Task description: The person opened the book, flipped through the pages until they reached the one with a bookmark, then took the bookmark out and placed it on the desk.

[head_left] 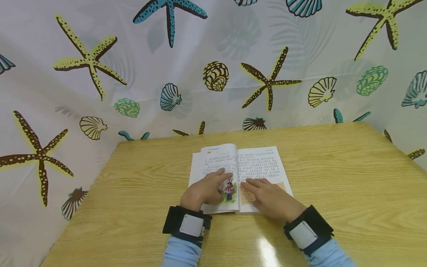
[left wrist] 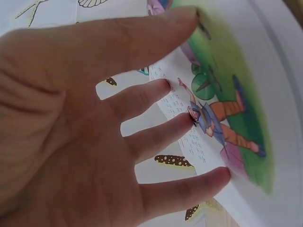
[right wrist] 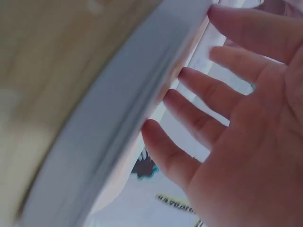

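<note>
An open book with printed text lies on the wooden table in the head view. My left hand rests on its left page, beside a colour picture of a figure. In the left wrist view, spread fingertips touch a page with another drawn figure. Across the fold, my right hand lies on the lower part of the right page, partly covering an orange text box. From the right wrist, the fingers appear extended, with fingertips against the book near its edge.
The wooden table extends on both sides of the book. Behind it hangs a white cloth printed with starfish and shells. Dark straps circle both wrists, above light blue sleeves.
</note>
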{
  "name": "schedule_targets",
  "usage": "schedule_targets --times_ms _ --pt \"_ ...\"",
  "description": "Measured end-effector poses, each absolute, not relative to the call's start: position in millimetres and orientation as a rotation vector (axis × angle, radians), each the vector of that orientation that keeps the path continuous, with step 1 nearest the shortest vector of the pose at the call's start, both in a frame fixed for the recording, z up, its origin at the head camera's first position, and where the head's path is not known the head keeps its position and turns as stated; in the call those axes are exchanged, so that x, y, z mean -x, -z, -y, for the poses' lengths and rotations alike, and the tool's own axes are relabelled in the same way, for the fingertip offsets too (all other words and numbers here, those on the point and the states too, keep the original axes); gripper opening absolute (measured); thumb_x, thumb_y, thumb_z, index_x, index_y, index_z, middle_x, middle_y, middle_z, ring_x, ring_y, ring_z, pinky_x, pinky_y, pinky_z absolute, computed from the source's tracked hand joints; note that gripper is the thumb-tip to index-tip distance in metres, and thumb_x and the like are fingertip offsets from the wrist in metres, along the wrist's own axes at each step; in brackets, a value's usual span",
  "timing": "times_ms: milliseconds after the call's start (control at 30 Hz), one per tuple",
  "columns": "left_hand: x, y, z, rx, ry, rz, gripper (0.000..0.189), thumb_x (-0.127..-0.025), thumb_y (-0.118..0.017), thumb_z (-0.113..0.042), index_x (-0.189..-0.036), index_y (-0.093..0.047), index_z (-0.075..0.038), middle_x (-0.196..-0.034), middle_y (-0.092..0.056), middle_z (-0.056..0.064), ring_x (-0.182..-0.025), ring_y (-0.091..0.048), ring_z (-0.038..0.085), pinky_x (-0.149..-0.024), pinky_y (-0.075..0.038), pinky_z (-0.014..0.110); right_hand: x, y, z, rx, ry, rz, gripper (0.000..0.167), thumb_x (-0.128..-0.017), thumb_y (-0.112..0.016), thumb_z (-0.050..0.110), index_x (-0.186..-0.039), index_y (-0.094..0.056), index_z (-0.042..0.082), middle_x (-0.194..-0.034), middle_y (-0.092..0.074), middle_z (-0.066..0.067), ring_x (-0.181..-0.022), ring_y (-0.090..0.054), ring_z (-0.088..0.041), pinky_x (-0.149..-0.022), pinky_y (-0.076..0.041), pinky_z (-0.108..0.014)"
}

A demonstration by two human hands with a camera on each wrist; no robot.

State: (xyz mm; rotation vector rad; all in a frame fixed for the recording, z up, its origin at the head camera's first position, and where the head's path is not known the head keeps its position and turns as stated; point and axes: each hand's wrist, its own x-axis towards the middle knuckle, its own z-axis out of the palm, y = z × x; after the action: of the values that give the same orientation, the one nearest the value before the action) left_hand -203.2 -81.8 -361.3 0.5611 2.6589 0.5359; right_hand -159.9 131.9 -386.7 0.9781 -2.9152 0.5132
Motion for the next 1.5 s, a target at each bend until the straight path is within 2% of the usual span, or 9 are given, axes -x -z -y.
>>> schedule_targets --times_ms 167,367,667,800,1000,1133,1300,1400,1500 --pt "203 361 82 -0.562 -0.548 -2.663 0.078 -0.081 -0.076 0.006 -0.151 -0.05 -0.016 -0.164 -0.03 0.009 -0.15 -0.028 0.033 -0.116 -0.031 0.052 165 385 -147 -0.822 -0.478 3.001 0.042 -0.091 -0.074 0.008 -0.131 -0.066 0.001 -0.141 -0.056 -0.025 -0.129 -0.052 -0.046 -0.103 -0.043 -0.061" --pt "203 362 82 -0.561 -0.561 -2.659 0.078 -0.081 -0.073 0.009 -0.151 -0.051 -0.016 -0.164 -0.03 0.01 -0.15 -0.027 0.033 -0.116 -0.031 0.051 172 384 -165 -0.705 -0.441 3.035 0.039 -0.085 -0.075 0.001 -0.124 -0.07 -0.002 -0.136 -0.058 -0.028 -0.127 -0.053 -0.048 -0.105 -0.041 -0.061" --pt "203 361 82 -0.561 -0.542 -2.664 0.079 -0.082 -0.063 0.017 -0.152 -0.05 -0.018 -0.164 -0.03 0.008 -0.15 -0.028 0.031 -0.11 -0.04 0.045 172 382 -177 -0.588 -0.518 3.072 0.033 -0.093 -0.058 -0.011 -0.121 -0.071 -0.002 -0.138 -0.056 -0.029 -0.129 -0.05 -0.049 -0.106 -0.039 -0.061" --pt "203 361 82 -0.555 -0.54 -2.664 0.079 -0.083 -0.063 0.017 -0.152 -0.05 -0.018 -0.164 -0.03 0.007 -0.15 -0.028 0.031 -0.107 -0.041 0.043 172 382 -177 -0.581 -0.533 3.076 0.033 -0.093 -0.057 -0.011 -0.121 -0.071 -0.002 -0.139 -0.055 -0.029 -0.13 -0.049 -0.049 -0.107 -0.039 -0.061" --pt "202 360 81 -0.556 -0.543 -2.67 0.079 -0.082 -0.064 0.017 -0.151 -0.051 -0.018 -0.164 -0.031 0.008 -0.149 -0.029 0.031 -0.105 -0.043 0.043 172 382 -179 -0.535 -0.51 3.146 0.046 -0.089 -0.055 -0.009 -0.135 -0.061 -0.003 -0.148 -0.043 -0.034 -0.133 -0.038 -0.06 -0.107 -0.032 -0.069" --pt "202 360 81 -0.566 -0.548 -2.676 0.079 -0.081 -0.064 0.017 -0.151 -0.051 -0.017 -0.164 -0.031 0.008 -0.149 -0.03 0.032 -0.103 -0.043 0.043 172 381 -181 -0.441 -0.544 3.235 0.06 -0.087 -0.055 -0.001 -0.145 -0.044 -0.013 -0.153 -0.027 -0.04 -0.136 -0.023 -0.066 -0.108 -0.023 -0.074" --pt "202 359 81 -0.565 -0.559 -2.674 0.079 -0.08 -0.064 0.017 -0.151 -0.052 -0.017 -0.163 -0.032 0.009 -0.149 -0.03 0.033 -0.103 -0.043 0.043 173 379 -186 -0.322 -0.579 3.272 0.075 -0.087 -0.058 0.011 -0.145 -0.025 -0.025 -0.153 -0.019 -0.044 -0.137 -0.017 -0.068 -0.106 -0.022 -0.077" --pt "202 359 80 -0.56 -0.564 -2.674 0.079 -0.08 -0.065 0.016 -0.15 -0.052 -0.017 -0.163 -0.032 0.009 -0.149 -0.029 0.033 -0.107 -0.042 0.045 173 378 -189 -0.247 -0.618 3.294 0.08 -0.086 -0.059 0.015 -0.144 -0.023 -0.026 -0.152 -0.018 -0.046 -0.137 -0.017 -0.068 -0.105 -0.022 -0.078" --pt "202 359 80 -0.556 -0.566 -2.674 0.079 -0.08 -0.065 0.016 -0.15 -0.052 -0.017 -0.163 -0.033 0.009 -0.149 -0.029 0.033 -0.112 -0.038 0.048 173 375 -192 -0.198 -0.643 3.32 0.077 -0.084 -0.06 0.017 -0.14 -0.031 -0.027 -0.15 -0.023 -0.046 -0.135 -0.022 -0.067 -0.104 -0.026 -0.077"
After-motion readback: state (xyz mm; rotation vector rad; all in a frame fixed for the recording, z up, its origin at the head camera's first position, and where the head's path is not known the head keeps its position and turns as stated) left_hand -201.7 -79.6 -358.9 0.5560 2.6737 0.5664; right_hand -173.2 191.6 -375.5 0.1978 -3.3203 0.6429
